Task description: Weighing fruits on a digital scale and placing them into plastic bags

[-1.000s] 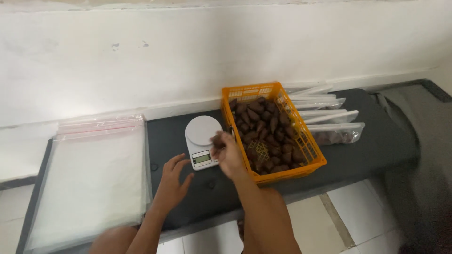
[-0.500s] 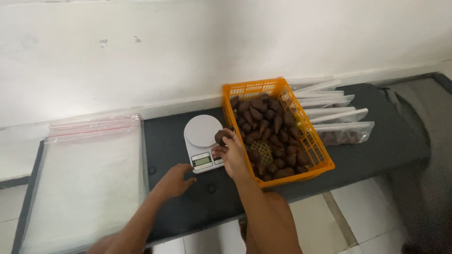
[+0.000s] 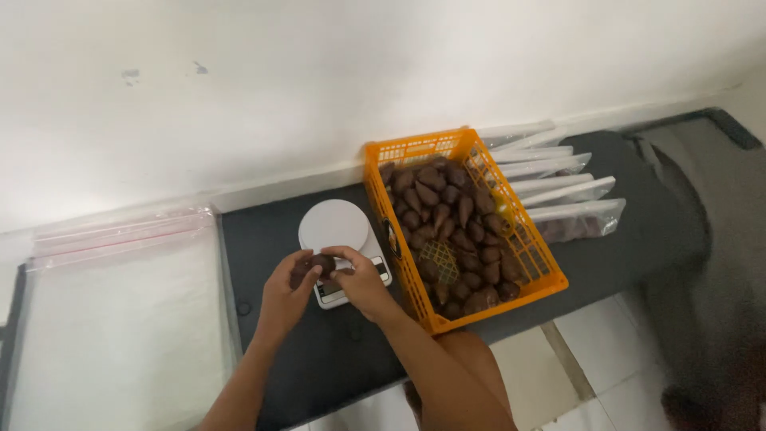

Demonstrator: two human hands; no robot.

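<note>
Both hands, left hand (image 3: 286, 291) and right hand (image 3: 361, 279), pinch one scaly brown fruit (image 3: 321, 263) together over the round white kitchen scale (image 3: 335, 227), beside the orange plastic lattice crate (image 3: 533, 257).

Tight around the scale, open mat in front

My left hand (image 3: 286, 297) and right hand (image 3: 363, 281) meet over the small white digital kitchen scale (image 3: 339, 243); the orange plastic crate of brown scaly fruits (image 3: 463, 227) walls off my right, the stack of clear plastic bags (image 3: 112, 319) lies left, and bare dark grey mat (image 3: 327, 359) stays open near me.
</note>
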